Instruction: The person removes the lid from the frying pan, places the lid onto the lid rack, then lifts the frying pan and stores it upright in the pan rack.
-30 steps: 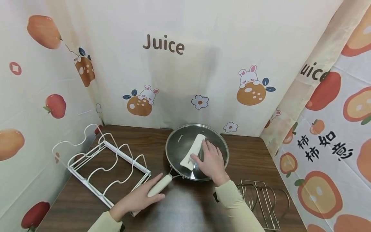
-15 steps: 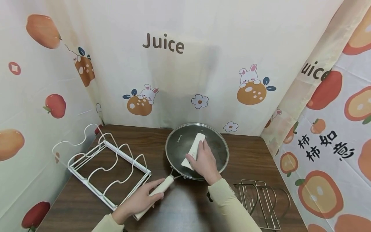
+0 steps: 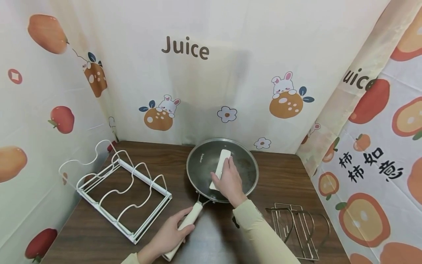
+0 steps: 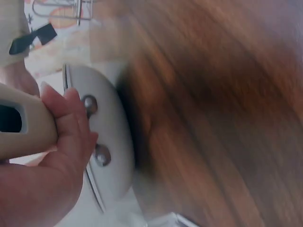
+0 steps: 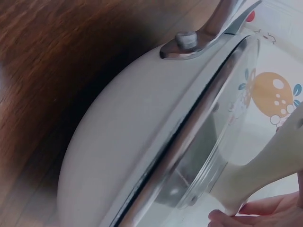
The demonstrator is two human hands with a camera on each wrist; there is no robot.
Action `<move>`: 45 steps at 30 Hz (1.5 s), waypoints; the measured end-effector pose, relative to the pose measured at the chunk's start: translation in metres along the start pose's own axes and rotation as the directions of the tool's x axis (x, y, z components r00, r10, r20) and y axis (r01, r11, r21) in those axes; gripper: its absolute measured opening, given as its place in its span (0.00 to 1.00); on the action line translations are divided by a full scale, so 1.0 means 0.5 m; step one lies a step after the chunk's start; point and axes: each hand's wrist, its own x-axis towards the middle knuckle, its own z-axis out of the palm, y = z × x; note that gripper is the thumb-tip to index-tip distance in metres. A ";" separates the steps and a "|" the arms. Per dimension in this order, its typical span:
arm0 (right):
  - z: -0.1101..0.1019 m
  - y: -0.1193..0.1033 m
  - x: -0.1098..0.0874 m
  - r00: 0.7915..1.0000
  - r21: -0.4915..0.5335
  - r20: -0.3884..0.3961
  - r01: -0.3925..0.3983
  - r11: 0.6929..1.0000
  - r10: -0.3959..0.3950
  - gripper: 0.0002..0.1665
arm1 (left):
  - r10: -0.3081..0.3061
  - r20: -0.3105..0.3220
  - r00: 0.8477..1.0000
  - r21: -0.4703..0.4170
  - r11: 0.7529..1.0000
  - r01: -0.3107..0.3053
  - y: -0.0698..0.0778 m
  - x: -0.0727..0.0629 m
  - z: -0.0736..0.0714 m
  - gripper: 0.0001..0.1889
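A cream-coloured pan (image 5: 109,127) stands on the brown table, covered by a glass lid (image 3: 199,172) with a metal rim. My left hand (image 3: 169,233) grips the pan's long cream handle (image 3: 192,216); in the left wrist view the fingers (image 4: 73,118) curl round it beside two metal rivets. On top of the lid, my right hand (image 3: 229,181) holds the white bar-shaped lid knob (image 3: 223,157), thumb on one side and fingers on the other. The right wrist view shows the knob's underside (image 5: 265,165) and fingertips (image 5: 255,217) at its base.
A white wire rack (image 3: 132,236) with wavy dividers lies left of the pan. At the right front is a smaller metal rack (image 3: 304,231) with looped dividers, partly behind my right sleeve. Fruit-printed curtains (image 3: 197,84) enclose the table at the back and sides.
The pan handle has swung to the right, with my left hand moving along and closing round it. My right hand has shifted left and its fingers have closed on the lid knob, which has turned slightly.
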 end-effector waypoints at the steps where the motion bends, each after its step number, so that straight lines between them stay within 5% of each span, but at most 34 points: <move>1: 0.000 0.001 0.001 1.000 0.000 0.002 0.008 1.000 -0.008 0.54 | -0.001 -0.003 1.000 -0.015 1.000 0.001 0.000 -0.001 0.004 0.35; 6: -0.001 0.008 0.006 0.998 -0.001 0.015 0.055 0.998 -0.055 0.52 | -0.001 0.002 1.000 -0.082 0.997 0.001 0.000 -0.008 0.028 0.35; 13: -0.013 0.020 0.015 0.990 0.024 0.090 0.110 0.994 -0.112 0.51 | 0.003 0.092 0.996 -0.225 0.974 0.017 0.009 -0.008 0.048 0.38; 22: -0.028 0.024 0.021 0.977 0.061 0.185 0.094 0.994 -0.103 0.50 | 0.041 0.098 0.994 -0.297 0.955 -0.010 0.007 -0.001 0.073 0.41; 45: -0.028 0.039 0.029 0.965 0.055 0.220 0.132 0.990 -0.141 0.51 | -0.120 0.121 0.985 -0.354 0.922 0.156 0.006 0.070 0.092 0.35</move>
